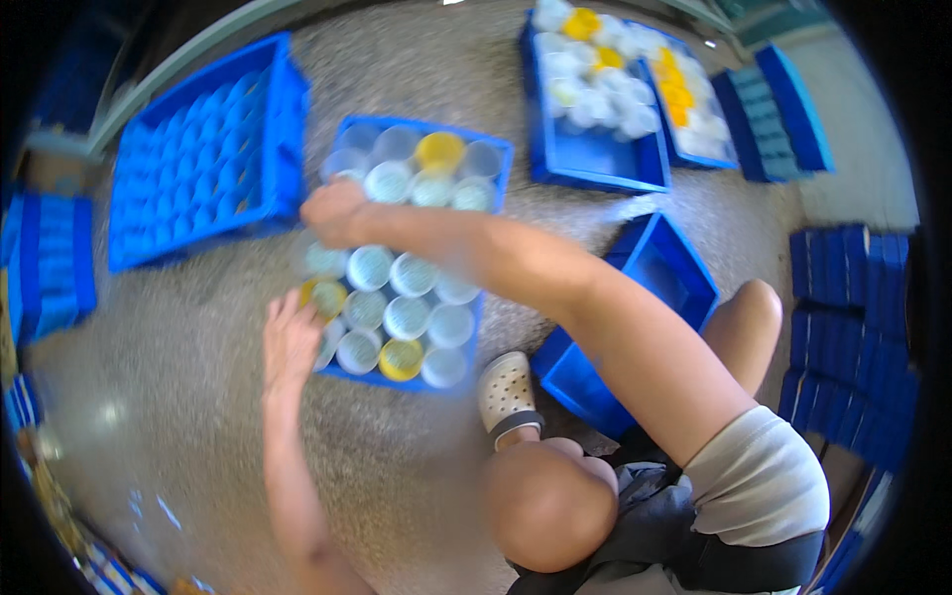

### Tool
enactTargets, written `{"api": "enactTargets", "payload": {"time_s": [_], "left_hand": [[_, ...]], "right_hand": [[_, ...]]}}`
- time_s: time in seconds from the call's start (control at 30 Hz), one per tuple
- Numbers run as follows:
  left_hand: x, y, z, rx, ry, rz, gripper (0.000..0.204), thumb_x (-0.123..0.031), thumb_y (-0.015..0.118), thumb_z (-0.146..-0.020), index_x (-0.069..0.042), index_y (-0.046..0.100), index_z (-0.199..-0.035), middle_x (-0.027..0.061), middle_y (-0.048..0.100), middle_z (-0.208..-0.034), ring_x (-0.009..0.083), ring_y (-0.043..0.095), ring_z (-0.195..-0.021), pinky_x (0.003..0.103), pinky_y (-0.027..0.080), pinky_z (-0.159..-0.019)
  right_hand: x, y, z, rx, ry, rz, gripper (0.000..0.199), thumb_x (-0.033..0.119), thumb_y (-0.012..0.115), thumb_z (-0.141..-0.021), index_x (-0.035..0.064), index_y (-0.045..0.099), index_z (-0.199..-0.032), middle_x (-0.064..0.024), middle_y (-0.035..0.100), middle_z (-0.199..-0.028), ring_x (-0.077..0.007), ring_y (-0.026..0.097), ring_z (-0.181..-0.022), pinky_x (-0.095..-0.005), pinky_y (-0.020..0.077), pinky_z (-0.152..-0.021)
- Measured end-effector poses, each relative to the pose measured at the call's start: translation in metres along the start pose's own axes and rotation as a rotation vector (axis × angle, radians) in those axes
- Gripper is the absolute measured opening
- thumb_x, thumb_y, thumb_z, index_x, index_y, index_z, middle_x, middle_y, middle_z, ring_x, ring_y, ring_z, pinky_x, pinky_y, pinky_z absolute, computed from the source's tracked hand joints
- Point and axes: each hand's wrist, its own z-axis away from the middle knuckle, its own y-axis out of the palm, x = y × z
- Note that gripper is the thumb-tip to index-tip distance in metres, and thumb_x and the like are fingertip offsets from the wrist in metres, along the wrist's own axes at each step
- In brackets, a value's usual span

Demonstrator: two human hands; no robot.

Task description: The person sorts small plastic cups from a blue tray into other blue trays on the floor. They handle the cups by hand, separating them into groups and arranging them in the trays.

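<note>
A shallow blue tray (505, 159) on the floor holds rows of round cups, most translucent white and several yellow. Many have pale, speckled contents. My left hand (291, 337) is at the tray's left side, its fingers bent over the rim of a yellow cup (323, 296). Farther up the same side is my right hand (335, 211), reached across the tray with its fingers curled closed. What those fingers grip is hidden. My right forearm covers part of the middle rows. Another yellow cup (401, 359) stands in the nearest row.
At the left stands a blue crate (288, 149) with rows of round shapes. Two blue bins (595, 177) of white and yellow cups lie at the far right. A blue bin (674, 260) sits beside my leg. Blue crates (833, 327) are stacked at the right.
</note>
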Motion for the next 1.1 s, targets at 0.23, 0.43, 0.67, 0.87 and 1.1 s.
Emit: {"api": "enactTargets", "payload": {"time_s": [0.23, 0.43, 0.67, 0.87, 1.1], "left_hand": [[-0.072, -0.137, -0.021, -0.072, -0.003, -0.135, 0.015, -0.010, 0.065, -0.078, -0.006, 0.073, -0.090, 0.0022, 0.065, -0.088, 0.0223, 0.056, -0.088, 0.039, 0.043, -0.085], [-0.161, -0.136, -0.093, -0.100, 0.282, 0.150, 0.016, -0.013, 0.066, -0.078, -0.009, 0.072, -0.092, -0.0003, 0.065, -0.089, 0.0196, 0.055, -0.084, 0.039, 0.041, -0.084], [-0.298, -0.058, -0.178, -0.121, 0.794, 0.559, 0.011, -0.015, 0.065, -0.075, -0.010, 0.069, -0.084, 0.0002, 0.060, -0.082, 0.0208, 0.057, -0.089, 0.039, 0.040, -0.080], [-0.373, 0.011, -0.188, -0.079, 1.108, 0.519, 0.008, -0.016, 0.064, -0.073, -0.009, 0.065, -0.069, 0.0044, 0.059, -0.077, 0.0215, 0.056, -0.092, 0.036, 0.040, -0.079], [-0.396, 0.057, -0.176, -0.038, 1.129, 0.413, 0.016, -0.022, 0.065, -0.065, -0.009, 0.072, -0.060, 0.0063, 0.065, -0.073, 0.0243, 0.053, -0.093, 0.035, 0.041, -0.078]], "right_hand": [[-0.025, -0.084, 0.127, -0.421, -0.077, -0.012, 0.015, 0.014, 0.067, -0.069, 0.0022, 0.075, -0.074, -0.0192, 0.073, -0.081, -0.0397, 0.065, -0.091, -0.0463, 0.0544, -0.085], [-0.111, -0.080, 0.299, -0.448, 0.082, 0.026, 0.012, 0.018, 0.069, -0.070, 0.0066, 0.074, -0.072, -0.0157, 0.074, -0.081, -0.0380, 0.067, -0.095, -0.0450, 0.0560, -0.088], [-0.184, -0.027, 0.484, 0.032, 0.447, 0.200, 0.017, 0.021, 0.068, -0.076, 0.0050, 0.074, -0.079, -0.0096, 0.073, -0.085, -0.0325, 0.063, -0.096, -0.0435, 0.0555, -0.078], [-0.202, 0.068, 0.532, 0.023, 0.523, 0.115, 0.017, 0.020, 0.066, -0.078, 0.0049, 0.074, -0.079, -0.0110, 0.073, -0.089, -0.0324, 0.062, -0.102, -0.0414, 0.0539, -0.085], [-0.219, 0.116, 0.511, -0.053, 0.517, 0.183, 0.016, 0.017, 0.064, -0.079, 0.0055, 0.075, -0.080, -0.0089, 0.073, -0.093, -0.0324, 0.061, -0.104, -0.0415, 0.0506, -0.091]]}}
